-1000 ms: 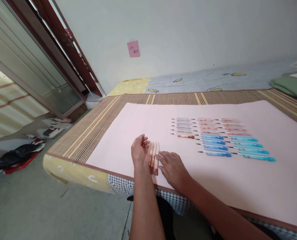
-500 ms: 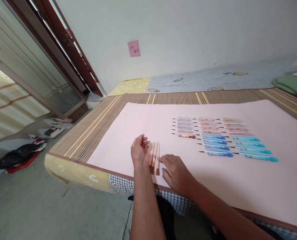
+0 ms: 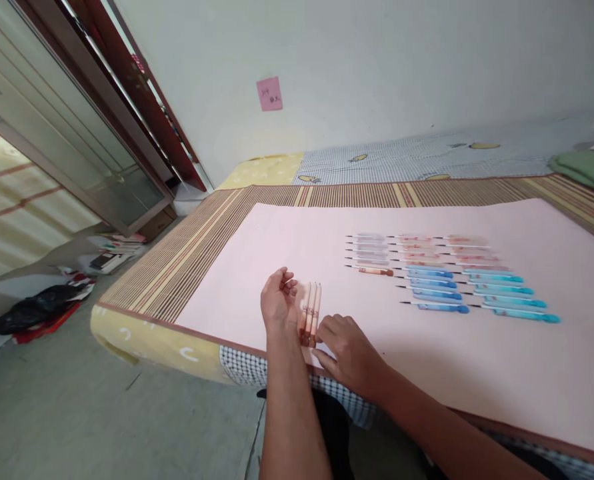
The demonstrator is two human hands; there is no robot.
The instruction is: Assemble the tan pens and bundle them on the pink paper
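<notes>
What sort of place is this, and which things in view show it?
Probably a bedroom at home: a striped mat lies over patterned fabric that looks like bedding, and a green cloth lies at the far right.

A pink square of paper (image 3: 269,93) on the pale wall (image 3: 377,67) bore dark handwriting in two short lines, the lower set further right. The upper seemed to hold a 3 and a 4, though not clearly; the lower was too small to read. Small marks on the brown-and-white pens (image 3: 311,311) were also unreadable.
</notes>
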